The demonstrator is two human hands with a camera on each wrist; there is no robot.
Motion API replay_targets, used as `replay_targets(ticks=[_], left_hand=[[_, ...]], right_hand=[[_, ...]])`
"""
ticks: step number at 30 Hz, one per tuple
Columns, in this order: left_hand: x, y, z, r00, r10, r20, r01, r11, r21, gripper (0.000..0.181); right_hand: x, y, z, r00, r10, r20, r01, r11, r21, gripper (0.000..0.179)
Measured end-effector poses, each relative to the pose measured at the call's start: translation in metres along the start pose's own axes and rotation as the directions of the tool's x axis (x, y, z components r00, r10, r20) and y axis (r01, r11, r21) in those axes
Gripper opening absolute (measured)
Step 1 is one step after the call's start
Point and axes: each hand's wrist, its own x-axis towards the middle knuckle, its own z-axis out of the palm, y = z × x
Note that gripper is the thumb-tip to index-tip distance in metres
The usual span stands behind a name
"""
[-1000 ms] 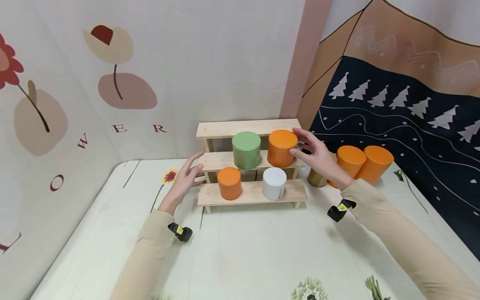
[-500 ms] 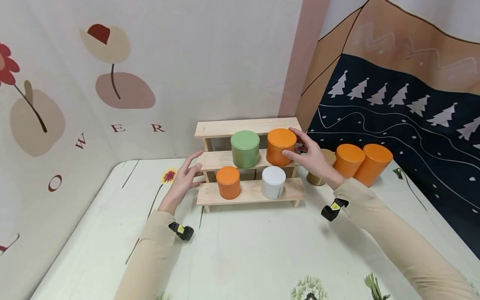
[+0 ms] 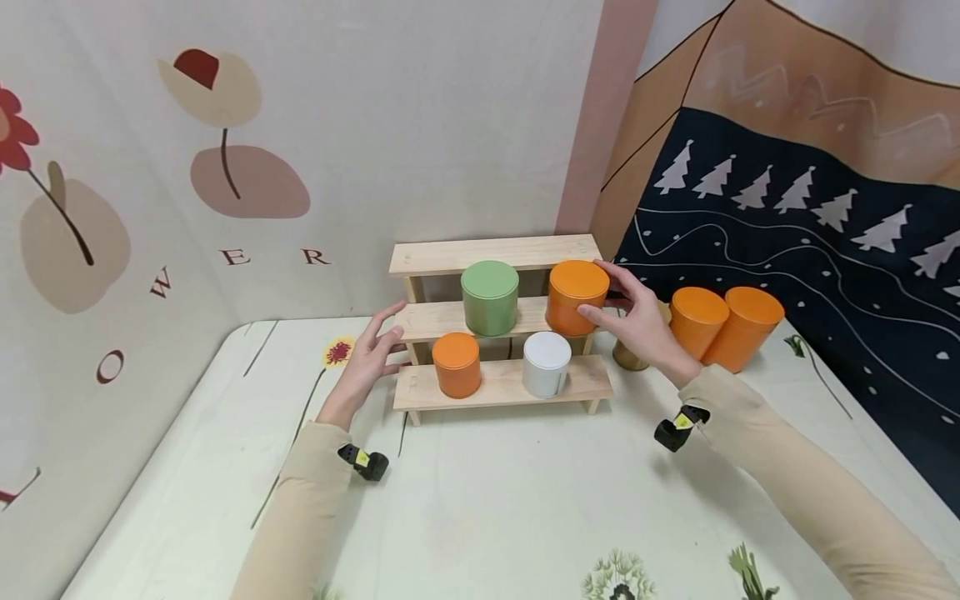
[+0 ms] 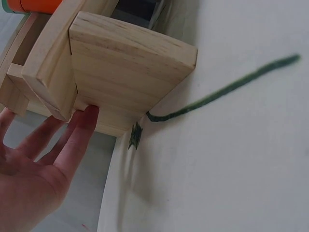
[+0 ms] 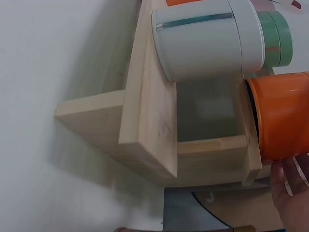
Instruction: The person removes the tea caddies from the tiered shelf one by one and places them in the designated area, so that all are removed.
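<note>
A three-tier wooden stand (image 3: 435,319) stands in the middle of the head view. My right hand (image 3: 642,323) grips an orange canister (image 3: 576,302) by its right side, thumb in front, fingers behind. This canister is at the right end of the middle tier. To its left is a green canister (image 3: 490,302). The lowest tier bears a smaller orange canister (image 3: 456,368) and a white canister (image 3: 546,367). At the stand's left end, my left hand (image 3: 363,368) has its fingers extended; in the left wrist view its fingertips (image 4: 91,113) touch the wood.
To the right of the stand are two more orange canisters (image 3: 697,321) and a gold one (image 3: 630,357), partly hidden by my right hand. A pale wall cloth (image 3: 450,125) rises close behind the stand, and a dark tree-printed cloth (image 3: 787,250) borders the right side.
Over the last half second, my right hand has shifted the orange canister rightward along the middle tier, away from the green one. My left hand has stayed at the stand's side.
</note>
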Motion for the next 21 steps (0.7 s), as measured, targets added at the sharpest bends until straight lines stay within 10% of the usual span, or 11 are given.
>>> replay_targets(ticks=[21], left_hand=[[-0.018, 0.031, 0.007, 1.000, -0.023, 0.014, 0.023, 1.000, -0.003, 0.052]], right_hand=[[-0.021, 0.004, -0.025, 0.994, -0.065, -0.086, 0.069, 0.997, 0.038, 0.060]])
